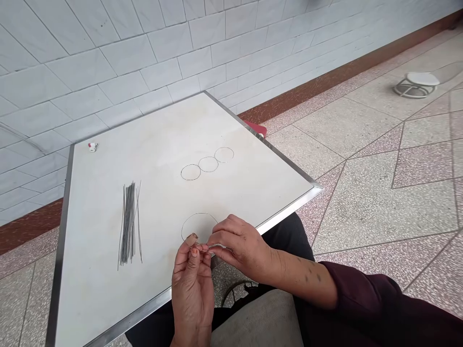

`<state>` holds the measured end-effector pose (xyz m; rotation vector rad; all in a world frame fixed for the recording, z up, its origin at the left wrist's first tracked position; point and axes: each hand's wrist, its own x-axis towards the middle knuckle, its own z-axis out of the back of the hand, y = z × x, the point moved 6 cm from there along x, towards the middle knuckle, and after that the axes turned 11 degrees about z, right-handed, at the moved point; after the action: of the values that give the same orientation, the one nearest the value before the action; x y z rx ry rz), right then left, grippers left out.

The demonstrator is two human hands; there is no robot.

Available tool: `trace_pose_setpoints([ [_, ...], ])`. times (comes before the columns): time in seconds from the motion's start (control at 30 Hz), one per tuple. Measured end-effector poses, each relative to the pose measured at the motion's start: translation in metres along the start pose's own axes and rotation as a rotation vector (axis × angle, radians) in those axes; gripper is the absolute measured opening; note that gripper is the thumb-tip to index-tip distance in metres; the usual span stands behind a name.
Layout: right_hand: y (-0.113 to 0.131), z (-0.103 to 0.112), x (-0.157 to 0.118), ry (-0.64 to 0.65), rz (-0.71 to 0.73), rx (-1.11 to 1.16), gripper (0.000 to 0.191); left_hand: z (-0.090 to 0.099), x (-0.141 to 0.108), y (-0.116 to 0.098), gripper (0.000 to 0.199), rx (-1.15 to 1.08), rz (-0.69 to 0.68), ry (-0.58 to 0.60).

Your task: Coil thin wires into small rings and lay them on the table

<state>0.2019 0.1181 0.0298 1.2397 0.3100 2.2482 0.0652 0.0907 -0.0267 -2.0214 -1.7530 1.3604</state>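
Note:
A thin dark wire (199,213), bent round into a loop, is held up near the table's front edge. My left hand (193,284) pinches it between thumb and fingers; a piece of tan tape or wrap covers one fingertip. From the right, my right hand (242,246) grips the same wire with its fingertips close to the left ones. Just where the wire ends meet is hidden by the fingers. Farther up the table, three wire rings (209,164) lie in a slanting row, side by side. To the left lies a bundle of straight wires (129,224), a few apart from the rest.
The white table (97,193) has a metal rim and stands by a tiled wall (162,48). A small white and red object (93,147) sits at its far left corner. Something red (256,128) shows beyond the right edge. A round stool (417,84) stands on the floor.

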Motion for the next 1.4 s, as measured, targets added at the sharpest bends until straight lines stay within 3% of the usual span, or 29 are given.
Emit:
trace_pose_setpoints([
  [0.27,0.004,0.004,0.001,-0.014,0.07,0.093,0.012,0.003,-0.002,-0.003,0.027,-0.001,-0.003,0.012],
  [0.57,0.011,0.004,-0.001,0.086,0.199,0.07,0.015,0.013,-0.002,-0.005,0.034,0.001,0.027,-0.031],
  [0.9,0.023,0.009,0.001,0.137,0.302,0.092,0.016,0.009,-0.013,-0.011,0.037,-0.08,0.001,0.055],
  [1.2,0.023,0.012,0.001,0.273,0.357,0.042,0.015,0.016,-0.019,-0.018,0.046,-0.024,0.114,-0.094],
  [1.4,0.018,0.017,0.003,0.31,0.449,0.061,0.013,0.02,-0.029,-0.024,0.04,0.032,0.176,-0.047],
])
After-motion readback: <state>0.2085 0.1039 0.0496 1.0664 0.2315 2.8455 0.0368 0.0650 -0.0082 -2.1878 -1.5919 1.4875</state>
